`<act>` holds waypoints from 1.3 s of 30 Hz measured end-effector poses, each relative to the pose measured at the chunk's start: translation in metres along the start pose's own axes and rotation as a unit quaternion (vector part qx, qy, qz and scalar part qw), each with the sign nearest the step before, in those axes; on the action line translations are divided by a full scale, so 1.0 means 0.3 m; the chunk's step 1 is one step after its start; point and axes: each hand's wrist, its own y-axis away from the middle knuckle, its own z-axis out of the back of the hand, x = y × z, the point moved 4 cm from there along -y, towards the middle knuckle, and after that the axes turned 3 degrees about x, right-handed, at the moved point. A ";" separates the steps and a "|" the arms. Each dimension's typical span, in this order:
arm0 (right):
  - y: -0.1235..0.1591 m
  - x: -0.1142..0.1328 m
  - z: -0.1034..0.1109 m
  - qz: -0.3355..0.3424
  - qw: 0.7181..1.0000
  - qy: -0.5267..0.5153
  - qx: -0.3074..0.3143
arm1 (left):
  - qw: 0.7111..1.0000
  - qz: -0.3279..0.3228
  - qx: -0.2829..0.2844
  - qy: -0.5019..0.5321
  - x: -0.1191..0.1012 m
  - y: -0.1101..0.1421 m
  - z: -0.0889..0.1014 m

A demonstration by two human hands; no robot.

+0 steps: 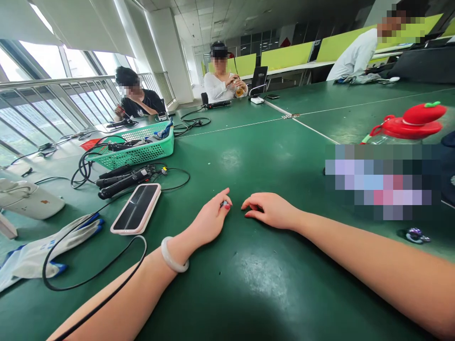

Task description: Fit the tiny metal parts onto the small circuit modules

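Note:
My left hand, with a pale bangle on the wrist, rests over the green table. Its fingers are curled round a small shiny bit, too small to name. A short gap away, my right hand lies palm down, its fingers loosely bent and the thumb a little apart. Nothing shows between them. Nearest to my left hand is a phone in a pale pink case. Beyond my right forearm sits a small shiny purple object.
Left of me are a white and blue glove, a looping black cable, black handles and a green basket. A red-lidded bottle, partly blurred out, stands at right. Three people are around the table's far side.

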 end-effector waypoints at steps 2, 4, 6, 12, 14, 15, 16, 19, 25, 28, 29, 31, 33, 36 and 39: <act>-0.001 0.001 0.000 -0.004 1.000 -0.001 -0.004 | 1.000 -0.024 0.007 -0.009 -0.037 0.014 -0.010; -0.001 0.002 0.002 -0.016 1.000 -0.008 -0.013 | 1.000 -0.024 0.002 -0.019 -0.046 0.021 -0.009; -0.001 0.001 0.005 -0.031 0.999 -0.016 -0.024 | 1.000 -0.021 0.003 -0.019 -0.041 0.023 -0.006; 0.006 -0.019 0.006 -0.059 0.995 -0.015 -0.080 | 0.997 -0.066 0.047 -0.004 -0.051 0.025 -0.022; 0.009 -0.024 0.005 -0.063 0.994 -0.006 -0.090 | 0.996 -0.077 0.036 -0.016 -0.054 0.025 -0.021; 0.009 -0.023 0.004 -0.062 0.994 -0.002 -0.087 | 0.996 -0.079 0.029 -0.025 -0.053 0.025 -0.019; 0.009 -0.019 0.003 -0.059 0.995 0.000 -0.079 | 0.996 -0.079 0.023 -0.032 -0.051 0.024 -0.017; 0.008 0.002 0.000 -0.051 0.997 -0.007 -0.055 | 0.997 -0.065 0.011 -0.037 -0.038 0.017 -0.013; 0.011 0.053 -0.015 -0.030 0.998 -0.015 -0.051 | 0.999 -0.034 -0.002 -0.036 -0.013 0.001 -0.012; 0.013 0.068 -0.029 -0.006 0.999 -0.006 -0.047 | 0.999 -0.034 -0.009 -0.032 -0.009 -0.003 -0.011; 0.013 0.070 -0.032 0.000 0.999 -0.004 -0.046 | 0.999 -0.032 -0.010 -0.027 -0.008 -0.004 -0.011; 0.014 0.072 -0.037 0.008 0.999 0.000 -0.046 | 0.999 -0.025 -0.014 -0.017 -0.003 -0.005 -0.009; 0.014 0.073 -0.038 0.016 0.999 0.006 -0.046 | 1.000 -0.017 -0.025 -0.007 0.001 -0.007 -0.005; 0.013 0.074 -0.034 0.017 0.999 0.013 -0.049 | 0.999 -0.013 -0.038 -0.002 0.003 -0.009 0.001; 0.014 0.074 -0.021 0.001 0.998 0.001 -0.067 | 0.999 -0.002 -0.041 -0.003 0.007 -0.011 0.004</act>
